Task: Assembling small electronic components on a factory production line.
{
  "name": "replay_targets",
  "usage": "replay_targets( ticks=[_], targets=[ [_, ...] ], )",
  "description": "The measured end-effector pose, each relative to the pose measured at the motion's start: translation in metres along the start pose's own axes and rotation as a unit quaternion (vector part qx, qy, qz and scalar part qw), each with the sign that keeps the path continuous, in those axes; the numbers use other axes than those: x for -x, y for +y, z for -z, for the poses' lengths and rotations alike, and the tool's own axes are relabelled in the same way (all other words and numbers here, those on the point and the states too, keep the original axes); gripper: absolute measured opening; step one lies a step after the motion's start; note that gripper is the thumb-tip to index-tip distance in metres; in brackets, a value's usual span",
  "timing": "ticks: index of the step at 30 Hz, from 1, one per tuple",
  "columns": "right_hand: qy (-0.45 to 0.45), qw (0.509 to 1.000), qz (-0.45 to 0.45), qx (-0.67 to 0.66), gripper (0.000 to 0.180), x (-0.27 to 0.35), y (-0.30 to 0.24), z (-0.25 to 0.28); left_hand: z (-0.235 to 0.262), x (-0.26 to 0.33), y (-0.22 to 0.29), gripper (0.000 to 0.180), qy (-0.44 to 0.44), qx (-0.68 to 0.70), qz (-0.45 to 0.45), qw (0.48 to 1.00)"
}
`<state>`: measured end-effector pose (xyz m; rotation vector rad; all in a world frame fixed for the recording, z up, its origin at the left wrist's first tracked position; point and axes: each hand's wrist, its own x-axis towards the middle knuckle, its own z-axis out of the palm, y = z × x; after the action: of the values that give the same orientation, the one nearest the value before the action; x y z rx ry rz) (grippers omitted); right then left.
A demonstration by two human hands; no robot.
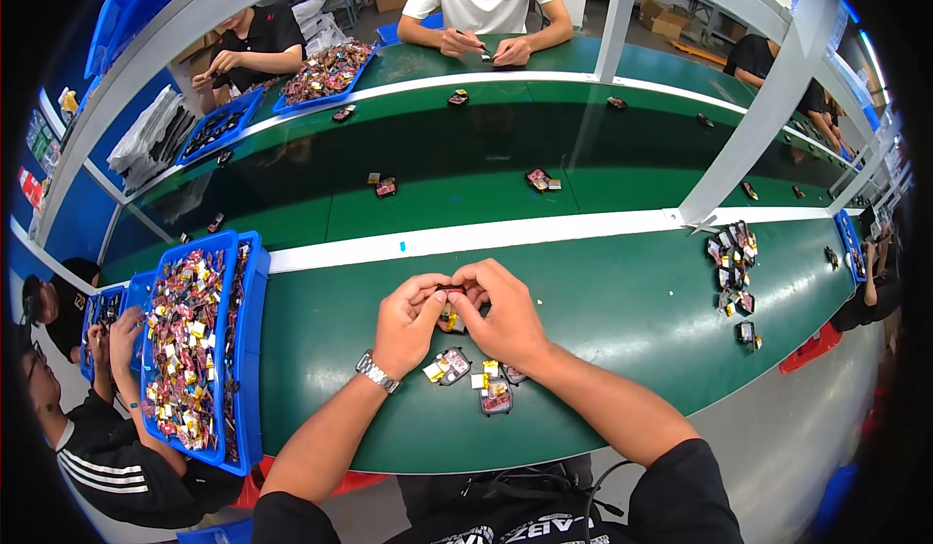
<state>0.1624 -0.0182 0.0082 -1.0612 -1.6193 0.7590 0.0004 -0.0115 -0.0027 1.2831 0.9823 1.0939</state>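
My left hand (410, 318) and my right hand (501, 313) meet above the green table. Both are closed, with thumbs and fingertips pinching a small black casing with a red part (450, 290) between them. A yellow and white piece (451, 321) shows just below the fingers; whether it hangs from the casing I cannot tell. Close to my wrists lie black casings with red boards and white-yellow pieces: one (451, 365) by the left wrist, another (495, 397) nearer me. A third (513, 375) is partly covered by my right hand.
At left a blue bin (251, 350) holds many small boards. More casings (731, 257) are heaped at right, near a white frame post (748, 145). Beyond a white rail (505, 239), a green conveyor (466, 189) carries scattered casings. Co-workers sit opposite and at left.
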Motion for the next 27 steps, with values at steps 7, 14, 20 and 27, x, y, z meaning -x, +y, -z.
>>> replay_targets(
  ticks=[7,14,20,27],
  targets=[
    [-0.011,0.999,-0.015,-0.027,0.023,-0.006,0.002,0.003,0.009,-0.003,0.0,0.021,-0.031,0.014,0.006,0.999],
    [0.042,0.994,-0.021,0.095,0.024,-0.03,0.035,0.055,0.064,-0.073,0.016,0.017,0.152,-0.032,-0.031,0.987],
    [0.064,0.99,-0.048,0.114,0.017,-0.029,0.05,0.055,0.153,-0.136,0.002,0.017,0.305,-0.397,-0.008,0.866],
    [0.071,0.99,-0.048,0.111,0.016,-0.032,0.057,0.042,0.162,-0.055,-0.007,0.022,0.333,-0.476,-0.215,0.785]
  ],
)
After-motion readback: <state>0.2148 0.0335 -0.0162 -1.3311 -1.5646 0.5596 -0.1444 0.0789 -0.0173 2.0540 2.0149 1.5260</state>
